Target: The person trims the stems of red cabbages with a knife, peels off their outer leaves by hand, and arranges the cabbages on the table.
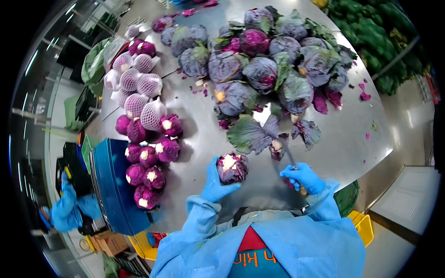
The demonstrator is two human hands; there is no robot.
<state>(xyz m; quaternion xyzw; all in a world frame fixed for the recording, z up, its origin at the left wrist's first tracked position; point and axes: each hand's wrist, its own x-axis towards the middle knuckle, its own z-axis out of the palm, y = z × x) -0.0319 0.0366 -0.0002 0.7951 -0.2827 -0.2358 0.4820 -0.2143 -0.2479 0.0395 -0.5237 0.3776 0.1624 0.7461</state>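
My left hand (pixel 217 184), in a blue glove, is closed around the side of a red cabbage (pixel 237 172) with its pale cut stem end facing up. In my gloved right hand (pixel 304 179) is a knife (pixel 289 153), its thin blade pointing away from me. Beyond the blade tip lie a cut stem piece (pixel 276 145) and a large loose outer leaf (pixel 252 134). A smaller curled leaf (pixel 307 132) rests to the right of them.
Untrimmed red cabbages (pixel 260 72) are heaped at the back of the metal table (pixel 199 139). Trimmed purple heads (pixel 167 149) and net-wrapped ones (pixel 153 114) line the left side. A blue bin (pixel 118 185) stands at the left edge; a yellow crate (pixel 362 227) is at lower right.
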